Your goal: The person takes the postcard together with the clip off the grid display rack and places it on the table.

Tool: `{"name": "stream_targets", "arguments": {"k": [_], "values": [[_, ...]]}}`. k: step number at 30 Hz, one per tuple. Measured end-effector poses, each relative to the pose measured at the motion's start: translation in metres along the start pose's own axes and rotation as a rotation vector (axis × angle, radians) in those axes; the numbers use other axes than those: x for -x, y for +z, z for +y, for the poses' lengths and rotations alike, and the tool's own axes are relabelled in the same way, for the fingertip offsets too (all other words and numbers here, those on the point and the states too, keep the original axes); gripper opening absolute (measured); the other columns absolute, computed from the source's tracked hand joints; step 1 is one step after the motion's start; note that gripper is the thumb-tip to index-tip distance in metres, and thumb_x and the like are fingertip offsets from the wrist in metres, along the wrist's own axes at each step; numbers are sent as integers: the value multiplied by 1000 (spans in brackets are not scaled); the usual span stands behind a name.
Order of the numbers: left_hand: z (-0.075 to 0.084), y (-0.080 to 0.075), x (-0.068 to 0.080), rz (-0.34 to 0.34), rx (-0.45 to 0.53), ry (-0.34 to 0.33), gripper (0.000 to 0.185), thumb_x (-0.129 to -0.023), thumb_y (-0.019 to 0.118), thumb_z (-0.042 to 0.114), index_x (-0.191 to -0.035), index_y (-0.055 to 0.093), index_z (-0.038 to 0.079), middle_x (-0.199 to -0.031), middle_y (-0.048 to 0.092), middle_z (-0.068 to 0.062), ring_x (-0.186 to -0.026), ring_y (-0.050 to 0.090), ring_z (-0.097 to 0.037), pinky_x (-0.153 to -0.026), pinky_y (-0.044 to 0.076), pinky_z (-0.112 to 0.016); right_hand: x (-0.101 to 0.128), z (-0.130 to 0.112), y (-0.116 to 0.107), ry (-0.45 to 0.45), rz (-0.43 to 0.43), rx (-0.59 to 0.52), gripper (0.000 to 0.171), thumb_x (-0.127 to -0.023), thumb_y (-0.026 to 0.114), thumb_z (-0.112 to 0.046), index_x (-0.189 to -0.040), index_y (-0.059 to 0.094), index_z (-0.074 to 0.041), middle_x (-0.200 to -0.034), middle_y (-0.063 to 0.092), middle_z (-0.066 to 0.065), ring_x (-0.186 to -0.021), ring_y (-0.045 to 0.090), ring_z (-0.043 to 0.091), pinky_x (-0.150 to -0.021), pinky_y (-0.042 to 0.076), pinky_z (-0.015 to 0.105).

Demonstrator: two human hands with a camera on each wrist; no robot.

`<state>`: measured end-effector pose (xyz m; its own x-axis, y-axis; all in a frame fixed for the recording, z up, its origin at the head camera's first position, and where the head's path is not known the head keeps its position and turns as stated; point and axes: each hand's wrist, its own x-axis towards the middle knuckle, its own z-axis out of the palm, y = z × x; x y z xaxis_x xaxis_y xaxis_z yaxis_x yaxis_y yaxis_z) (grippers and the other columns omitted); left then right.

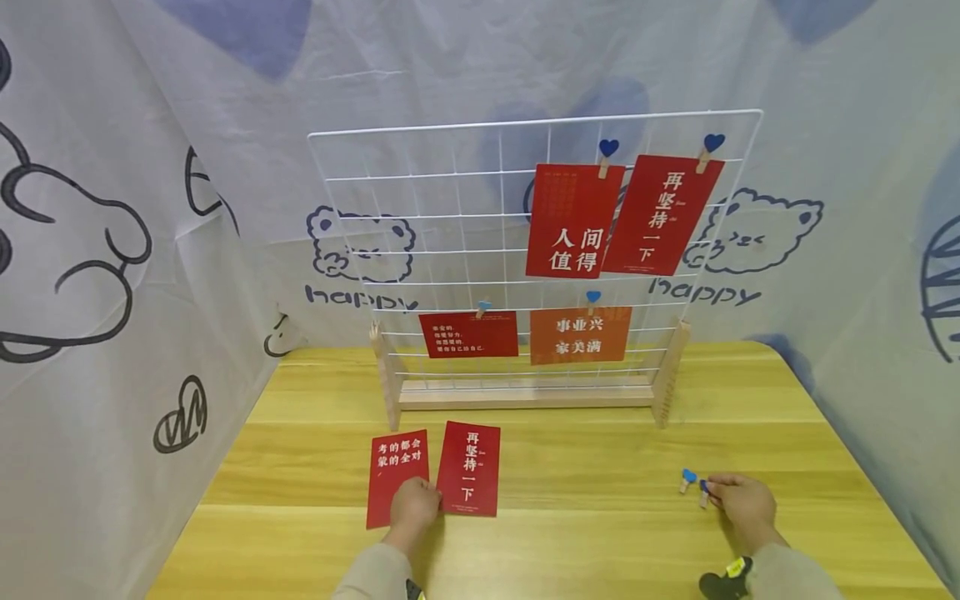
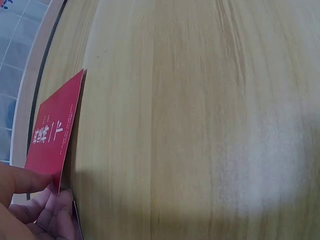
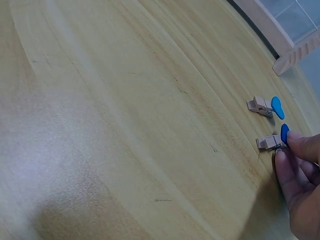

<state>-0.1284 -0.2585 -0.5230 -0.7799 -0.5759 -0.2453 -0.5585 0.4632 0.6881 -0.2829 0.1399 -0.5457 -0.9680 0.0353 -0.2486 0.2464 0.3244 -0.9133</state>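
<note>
My left hand (image 1: 416, 502) pinches the lower left corner of a red card (image 1: 474, 467) with white characters. In the left wrist view that card (image 2: 55, 130) is tilted up off the table, thumb on top and fingers beneath. Left of it lies a second red card (image 1: 386, 479), partly covered by the hand. Far to the right, my right hand (image 1: 744, 504) pinches a small wooden clothespin (image 3: 270, 143) by its dark blue heart, between thumb and fingers. Beside it, apart from the fingers, lies another clothespin (image 3: 260, 106) with a light blue heart.
Behind stands a white wire grid (image 1: 450, 250) on a wooden base (image 1: 525, 396). Clothespins hold two upright red cards (image 1: 573, 221) at its upper right, a small red card (image 1: 468, 335) and an orange card (image 1: 580, 335) lower down. A printed curtain (image 1: 420, 67) surrounds the wooden table (image 1: 585, 533).
</note>
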Motion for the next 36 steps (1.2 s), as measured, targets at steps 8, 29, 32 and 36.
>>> {"name": "stream_targets", "arguments": {"k": [8,29,32,36], "values": [[-1,-2,0,-11,-11,20,18,-82,51,8,-63,52,4,-57,46,-3,-52,42,-15,-46,37,-24,2,-2,-4,-12,-31,54,27,-80,49,5,-101,47,23,-67,61,3,-55,53,4,-52,47,18],[-2,-12,-9,-107,169,24,25,-75,46,7,-50,42,9,-43,38,1,-40,33,-12,-42,30,-24,10,-15,-21,-89,-63,260,45,-87,48,-23,-110,45,16,-94,59,23,-81,57,28,-65,46,30],[0,-14,-8,-106,184,17,22,-77,47,8,-55,46,6,-49,44,-2,-43,35,-13,-43,30,-24,13,-21,-19,-118,-55,305,48,-88,47,-28,-112,45,14,-100,56,24,-90,52,35,-70,45,36],[6,-18,-5,-108,205,-2,21,-80,48,12,-63,51,0,-57,50,-10,-50,41,-17,-46,32,-26,16,-30,-15,-156,-36,268,48,-87,49,-27,-111,47,14,-96,58,24,-87,55,33,-69,46,34]]}}
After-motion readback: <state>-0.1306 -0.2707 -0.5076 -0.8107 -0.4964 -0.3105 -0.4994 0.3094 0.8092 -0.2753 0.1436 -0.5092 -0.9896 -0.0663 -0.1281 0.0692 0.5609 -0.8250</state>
